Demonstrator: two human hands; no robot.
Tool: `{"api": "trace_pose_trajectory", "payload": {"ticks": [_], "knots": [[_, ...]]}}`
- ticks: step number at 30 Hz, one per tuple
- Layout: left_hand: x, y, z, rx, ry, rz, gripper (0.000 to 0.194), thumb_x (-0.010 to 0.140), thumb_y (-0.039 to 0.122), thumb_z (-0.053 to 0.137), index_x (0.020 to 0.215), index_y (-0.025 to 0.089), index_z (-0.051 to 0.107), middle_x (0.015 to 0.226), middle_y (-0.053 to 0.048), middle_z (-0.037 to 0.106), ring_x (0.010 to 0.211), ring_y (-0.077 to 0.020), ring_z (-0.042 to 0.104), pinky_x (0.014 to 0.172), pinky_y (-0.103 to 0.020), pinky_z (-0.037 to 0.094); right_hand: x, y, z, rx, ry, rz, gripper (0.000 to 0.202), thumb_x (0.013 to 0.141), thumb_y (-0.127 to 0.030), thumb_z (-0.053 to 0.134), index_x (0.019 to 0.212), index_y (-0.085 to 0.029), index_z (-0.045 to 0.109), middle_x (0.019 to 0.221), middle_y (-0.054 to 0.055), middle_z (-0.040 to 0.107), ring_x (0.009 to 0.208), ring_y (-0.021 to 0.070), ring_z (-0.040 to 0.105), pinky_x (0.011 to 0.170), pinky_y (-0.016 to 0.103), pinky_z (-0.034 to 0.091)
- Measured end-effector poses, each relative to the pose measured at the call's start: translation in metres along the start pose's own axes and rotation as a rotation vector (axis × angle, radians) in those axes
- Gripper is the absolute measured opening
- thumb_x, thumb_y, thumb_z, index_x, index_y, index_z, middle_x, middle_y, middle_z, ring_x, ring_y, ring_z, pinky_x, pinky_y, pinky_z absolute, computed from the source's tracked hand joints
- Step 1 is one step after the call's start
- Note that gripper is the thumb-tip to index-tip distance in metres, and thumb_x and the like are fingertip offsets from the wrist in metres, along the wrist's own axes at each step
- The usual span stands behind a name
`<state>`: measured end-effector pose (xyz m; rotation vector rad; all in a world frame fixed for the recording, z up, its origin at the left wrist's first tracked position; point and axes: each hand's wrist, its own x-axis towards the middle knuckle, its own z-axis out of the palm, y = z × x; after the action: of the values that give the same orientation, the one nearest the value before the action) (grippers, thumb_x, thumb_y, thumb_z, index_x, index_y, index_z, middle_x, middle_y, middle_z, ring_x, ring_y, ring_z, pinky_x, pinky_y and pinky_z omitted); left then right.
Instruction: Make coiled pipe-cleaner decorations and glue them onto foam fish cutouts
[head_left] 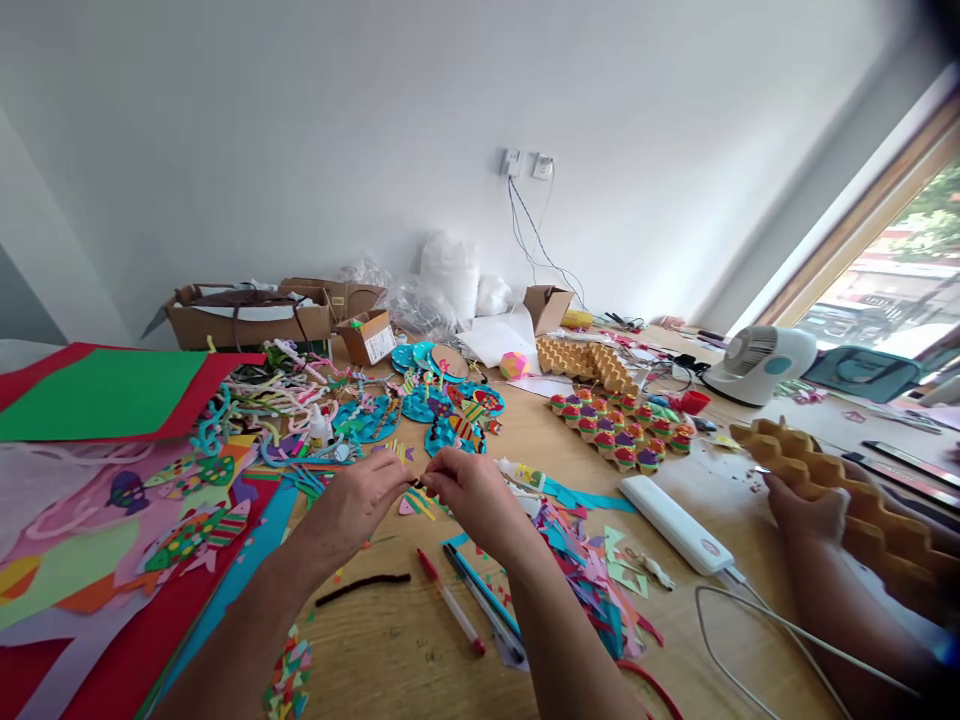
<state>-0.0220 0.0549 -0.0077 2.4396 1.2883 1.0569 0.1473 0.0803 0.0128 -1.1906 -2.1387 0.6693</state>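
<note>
My left hand (373,490) and my right hand (466,492) meet over the middle of the table. Both are closed in a pinch on a short dark piece (418,484) that looks like pipe cleaner; the fingers hide most of it. Just below them, paper fish scraps (414,505) lie on the wood. A longer dark brown pipe cleaner (364,588) rests nearer to me, beside a red pen (451,603) and blue pens (487,595). Beyond my hands are blue discs (442,432) decorated with colourful paper fish.
At right, another person's hand (810,515) holds an egg tray (874,500) near a white power bank (675,523) with a cable. Paper strips (574,560), painted egg-tray cups (619,430) and a glue bottle (521,474) lie about. Coloured sheets (112,390) cover the left side.
</note>
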Motion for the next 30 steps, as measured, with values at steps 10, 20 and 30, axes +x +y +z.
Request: {"api": "trace_pose_trajectory", "payload": {"ticks": [10,20,30], "knots": [[-0.001,0.014,-0.005,-0.014,-0.014,-0.075,0.021,0.085,0.024,0.046,0.076,0.018,0.064,0.074,-0.004,0.059,0.072,-0.0163,0.055,0.064,-0.025,0.041,-0.007,-0.011,-0.005,-0.016,-0.046,-0.039,0.013,0.079,-0.016,0.054,0.070,-0.018,0.062,0.059,-0.002,0.063,0.056,0.0111,0.056,0.052,0.019,0.034],[0.001,0.004,-0.011,-1.030,0.272,-0.606,0.018,0.069,0.030,0.064,0.063,0.016,0.057,0.048,0.006,0.041,0.044,-0.0056,0.033,0.039,-0.015,0.025,-0.020,-0.028,-0.010,0.031,0.232,-0.324,0.017,0.085,-0.023,0.050,0.074,-0.018,0.063,0.073,0.003,0.063,0.069,0.0129,0.056,0.063,0.022,0.040],[-0.001,0.024,0.002,-1.723,0.066,-0.721,0.020,0.062,0.021,0.075,0.062,0.010,0.058,0.053,0.004,0.043,0.042,-0.0006,0.031,0.034,-0.011,0.019,0.004,-0.001,0.011,0.582,0.179,-0.358,0.020,0.078,-0.015,0.055,0.094,-0.023,0.065,0.097,0.004,0.062,0.082,0.0136,0.058,0.069,0.023,0.046]]}}
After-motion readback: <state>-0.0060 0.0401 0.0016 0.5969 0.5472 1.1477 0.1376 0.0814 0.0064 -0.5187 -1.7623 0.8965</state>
